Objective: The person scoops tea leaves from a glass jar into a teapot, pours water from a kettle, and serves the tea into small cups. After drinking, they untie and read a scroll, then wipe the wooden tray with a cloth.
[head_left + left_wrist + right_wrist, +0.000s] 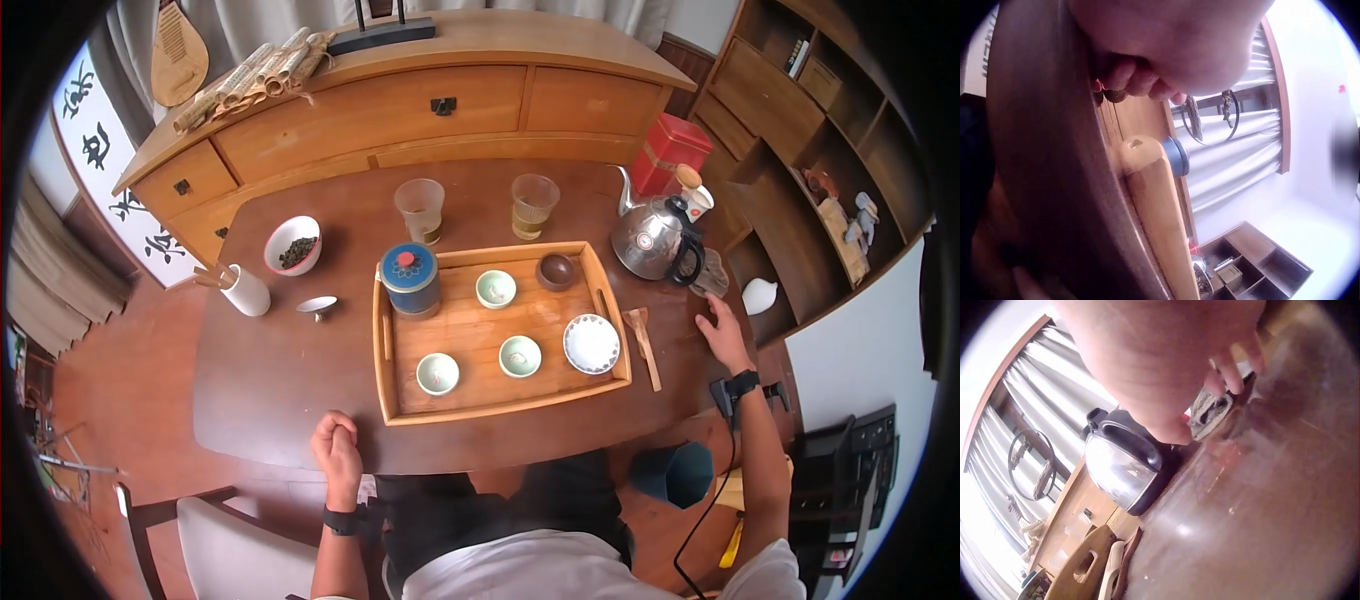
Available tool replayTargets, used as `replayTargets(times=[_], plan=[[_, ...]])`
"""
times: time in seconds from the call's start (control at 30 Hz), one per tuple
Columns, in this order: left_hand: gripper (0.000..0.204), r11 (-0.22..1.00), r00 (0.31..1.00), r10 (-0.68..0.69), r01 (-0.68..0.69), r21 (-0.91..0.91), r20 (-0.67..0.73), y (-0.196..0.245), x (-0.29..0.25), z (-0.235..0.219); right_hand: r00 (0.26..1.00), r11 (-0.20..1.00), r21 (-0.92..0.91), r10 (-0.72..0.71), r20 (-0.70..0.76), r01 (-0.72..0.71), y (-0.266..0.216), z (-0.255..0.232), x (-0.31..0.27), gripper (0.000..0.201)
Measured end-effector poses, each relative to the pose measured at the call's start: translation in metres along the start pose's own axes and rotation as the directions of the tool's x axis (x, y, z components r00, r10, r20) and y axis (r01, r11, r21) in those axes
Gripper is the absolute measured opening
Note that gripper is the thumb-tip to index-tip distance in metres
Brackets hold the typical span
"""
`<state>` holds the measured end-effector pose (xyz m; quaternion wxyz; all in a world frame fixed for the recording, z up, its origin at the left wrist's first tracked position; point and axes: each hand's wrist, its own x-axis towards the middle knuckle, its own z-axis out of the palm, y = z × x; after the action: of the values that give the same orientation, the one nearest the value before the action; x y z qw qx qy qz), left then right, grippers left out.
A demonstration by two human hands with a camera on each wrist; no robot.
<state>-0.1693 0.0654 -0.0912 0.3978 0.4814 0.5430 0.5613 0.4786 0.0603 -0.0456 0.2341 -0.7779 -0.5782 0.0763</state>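
Observation:
My right hand (725, 335) reaches along the table's right side toward a folded grey cloth (1211, 415) beside the kettle. In the right wrist view its thumb and spread fingers are right at the cloth's edges. The steel kettle (650, 240) with a black handle stands just beyond. My left hand (338, 450) rests at the table's front edge, fingers loosely curled, holding nothing. Between the hands lies a wooden tray (470, 385) carrying a blue lidded canister (411, 285), small pale green cups (437, 374), a brown cup (555, 271) and a patterned white dish (591, 344).
Wooden tongs (643, 345) lie right of the tray. Two glasses (420, 205) stand behind it. At left are a bowl of dark tea leaves (293, 246), a white tool holder (247, 290) and a small strainer (317, 305). A red box (672, 155) stands behind the kettle.

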Motion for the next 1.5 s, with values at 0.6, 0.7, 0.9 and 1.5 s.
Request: replayTargets(times=[0.6,0.7,0.9,1.5], plan=[[0.022,0.988,0.998,0.064,-0.067,0.139,0.025,0.001,-0.002,0.008,0.847,0.851,0.243,-0.508,0.158,0.465,-0.245,-0.032,-0.023,0.04],[0.021,0.982,0.998,0.063,-0.064,0.18,0.012,-0.003,-0.004,0.005,0.641,0.727,0.198,-0.678,0.36,0.658,-0.29,-0.006,-0.02,0.052],[0.02,0.97,0.998,0.068,-0.068,0.231,0.008,-0.008,-0.005,0.005,0.372,0.538,0.114,-0.705,0.604,0.835,-0.323,0.052,-0.01,0.066],[0.018,0.954,0.995,0.092,-0.096,0.283,0.028,0.008,-0.004,0.008,0.373,0.578,0.048,-0.586,0.72,0.815,-0.339,0.085,-0.007,0.06]])
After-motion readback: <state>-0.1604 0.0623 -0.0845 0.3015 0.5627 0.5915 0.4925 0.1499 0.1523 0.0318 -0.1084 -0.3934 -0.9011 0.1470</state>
